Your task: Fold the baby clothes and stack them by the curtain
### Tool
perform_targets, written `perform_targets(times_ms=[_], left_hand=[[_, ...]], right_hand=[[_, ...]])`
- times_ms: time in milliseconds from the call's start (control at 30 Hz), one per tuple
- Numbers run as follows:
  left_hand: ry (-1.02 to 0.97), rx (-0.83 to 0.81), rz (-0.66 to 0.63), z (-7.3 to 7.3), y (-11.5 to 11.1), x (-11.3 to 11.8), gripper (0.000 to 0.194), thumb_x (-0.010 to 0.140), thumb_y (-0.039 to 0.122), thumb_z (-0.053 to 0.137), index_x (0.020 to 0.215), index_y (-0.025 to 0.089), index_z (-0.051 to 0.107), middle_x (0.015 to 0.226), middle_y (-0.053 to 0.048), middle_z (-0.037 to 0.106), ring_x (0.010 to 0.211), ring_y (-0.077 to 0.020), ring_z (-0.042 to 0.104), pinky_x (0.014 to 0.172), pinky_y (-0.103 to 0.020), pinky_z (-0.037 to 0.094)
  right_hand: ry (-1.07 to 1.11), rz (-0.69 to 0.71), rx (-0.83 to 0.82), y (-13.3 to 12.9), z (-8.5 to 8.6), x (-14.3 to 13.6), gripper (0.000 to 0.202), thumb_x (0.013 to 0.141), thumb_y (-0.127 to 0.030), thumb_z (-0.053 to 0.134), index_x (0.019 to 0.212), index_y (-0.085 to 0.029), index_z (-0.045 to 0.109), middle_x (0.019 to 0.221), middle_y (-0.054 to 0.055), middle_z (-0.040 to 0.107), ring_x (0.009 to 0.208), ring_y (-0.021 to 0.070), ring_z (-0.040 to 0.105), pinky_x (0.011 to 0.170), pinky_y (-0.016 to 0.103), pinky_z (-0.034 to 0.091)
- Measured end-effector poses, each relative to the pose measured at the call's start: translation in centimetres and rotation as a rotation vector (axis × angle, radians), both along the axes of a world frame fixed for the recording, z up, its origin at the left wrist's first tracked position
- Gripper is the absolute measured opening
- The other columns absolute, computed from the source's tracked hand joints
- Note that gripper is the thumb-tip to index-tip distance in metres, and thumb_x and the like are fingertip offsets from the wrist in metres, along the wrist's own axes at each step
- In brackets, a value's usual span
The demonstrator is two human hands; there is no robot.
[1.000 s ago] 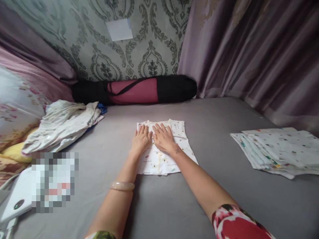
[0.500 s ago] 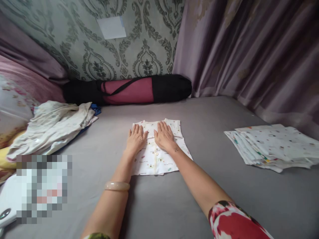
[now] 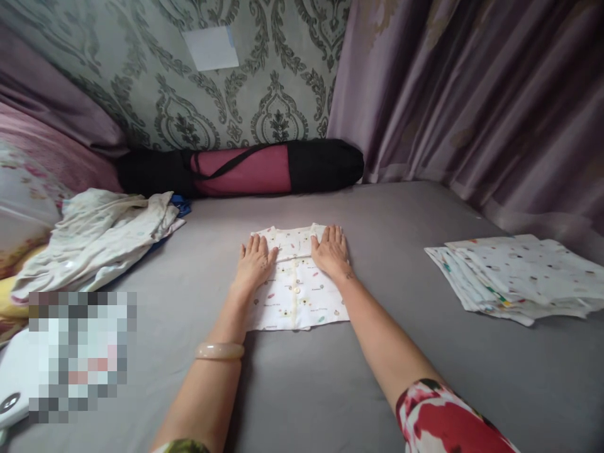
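A small white printed shirt lies on the grey sheet in front of me, its upper part folded down over a buttoned front. My left hand rests flat on the shirt's upper left side, fingers stretched forward. On the upper right side lies my right hand, also flat, with the fingers pointing away from me. Neither hand grips the cloth. Both palms and the cloth under them are hidden.
To the right sits a stack of folded white printed clothes. A loose heap of pale clothes lies at the left. Along the wall stretches a black and maroon long bag. A white object, partly blurred out, is at lower left.
My right hand has slid right across the shirt, from near its middle to its right edge. My left hand has shifted slightly left. The folded upper part is more exposed between them.
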State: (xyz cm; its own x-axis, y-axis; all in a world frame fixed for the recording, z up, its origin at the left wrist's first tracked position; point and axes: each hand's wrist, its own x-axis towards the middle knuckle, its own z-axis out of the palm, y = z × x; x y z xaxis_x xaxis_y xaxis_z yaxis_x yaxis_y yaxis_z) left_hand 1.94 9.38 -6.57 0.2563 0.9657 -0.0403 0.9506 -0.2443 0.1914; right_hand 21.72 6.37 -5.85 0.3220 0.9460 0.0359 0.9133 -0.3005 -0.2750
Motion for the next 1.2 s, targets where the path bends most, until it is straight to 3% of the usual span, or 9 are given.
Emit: perform_targets(times_ms=[167,300,433,567,700,833,1000,1067,1200], left_hand=[[0.026,0.014,0.006,1.2,-0.4,0.2,0.066,0.099,0.046,0.02,0.148,0.004,0.03,0.157,-0.018,0.023,0.147,-0.0283,0.016,0.118,-0.049,0.017],[0.045,0.134,0.004,2.0,-0.9,1.0,0.062,0.1,0.042,0.02,0.148,0.006,0.032,0.157,-0.016,0.027,0.147,-0.0262,0.018,0.12,-0.046,0.015],[0.046,0.134,-0.027,1.1,-0.6,1.3,0.063,0.1,0.046,0.018,0.149,0.01,0.032,0.158,-0.015,0.025,0.147,-0.0272,0.016,0.119,-0.048,0.015],[0.045,0.044,-0.02,0.0,-0.1,1.0,0.066,0.098,0.052,0.016,0.15,0.014,0.031,0.158,-0.018,0.021,0.147,-0.0308,0.015,0.116,-0.056,0.017],[0.026,0.016,-0.018,0.0,-0.1,0.8,0.066,0.098,0.052,0.014,0.15,0.014,0.029,0.159,-0.018,0.019,0.148,-0.0307,0.012,0.115,-0.057,0.016],[0.033,-0.027,-0.039,0.9,0.5,0.7,0.064,0.098,0.051,0.017,0.148,0.015,0.032,0.158,-0.019,0.021,0.148,-0.0317,0.014,0.114,-0.06,0.018],[0.074,0.037,-0.149,2.4,2.3,1.7,0.055,0.099,0.046,0.021,0.142,0.018,0.041,0.154,-0.014,0.034,0.145,-0.0291,0.023,0.115,-0.057,0.015],[0.073,0.07,-0.189,2.0,2.8,2.2,0.057,0.099,0.047,0.021,0.144,0.016,0.038,0.154,-0.014,0.034,0.145,-0.0275,0.023,0.117,-0.053,0.014],[0.055,0.085,-0.164,-0.1,3.1,2.6,0.064,0.099,0.05,0.016,0.148,0.013,0.032,0.156,-0.015,0.03,0.146,-0.0272,0.021,0.117,-0.05,0.014]], right_hand=[[0.016,-0.005,-0.033,0.4,0.1,0.3,0.067,0.1,-0.041,0.018,0.148,0.005,0.028,0.156,0.021,0.024,0.146,0.0304,0.016,0.117,0.042,0.013],[-0.013,0.03,0.066,0.7,0.0,0.4,0.064,0.101,-0.042,0.015,0.15,-0.003,0.027,0.158,0.018,0.021,0.147,0.029,0.012,0.117,0.045,0.01],[-0.059,0.151,0.066,0.6,-0.8,-0.1,0.062,0.1,-0.047,0.018,0.152,-0.014,0.028,0.159,0.014,0.022,0.147,0.0309,0.013,0.116,0.049,0.009],[-0.078,0.153,-0.014,0.4,-1.1,-0.5,0.061,0.099,-0.048,0.019,0.151,-0.019,0.03,0.158,0.013,0.025,0.145,0.0333,0.016,0.115,0.053,0.007],[-0.078,0.149,-0.044,0.5,-1.0,-0.4,0.062,0.099,-0.049,0.018,0.153,-0.02,0.027,0.159,0.011,0.022,0.146,0.0323,0.012,0.116,0.054,0.005],[-0.023,0.159,-0.149,1.3,-0.2,0.0,0.064,0.098,-0.052,0.017,0.153,-0.02,0.024,0.161,0.011,0.017,0.147,0.0329,0.008,0.115,0.056,0.003],[-0.047,0.206,-0.132,3.1,0.5,-0.3,0.066,0.098,-0.046,0.018,0.151,-0.007,0.027,0.159,0.016,0.021,0.147,0.0292,0.008,0.116,0.052,-0.001],[-0.061,0.243,-0.07,3.4,0.1,-0.7,0.067,0.098,-0.044,0.02,0.149,-0.002,0.028,0.158,0.017,0.024,0.147,0.0274,0.012,0.117,0.047,0.0],[-0.058,0.234,0.02,3.0,-1.4,-1.6,0.066,0.098,-0.043,0.022,0.148,0.0,0.03,0.157,0.019,0.024,0.146,0.0276,0.017,0.117,0.043,0.007]])
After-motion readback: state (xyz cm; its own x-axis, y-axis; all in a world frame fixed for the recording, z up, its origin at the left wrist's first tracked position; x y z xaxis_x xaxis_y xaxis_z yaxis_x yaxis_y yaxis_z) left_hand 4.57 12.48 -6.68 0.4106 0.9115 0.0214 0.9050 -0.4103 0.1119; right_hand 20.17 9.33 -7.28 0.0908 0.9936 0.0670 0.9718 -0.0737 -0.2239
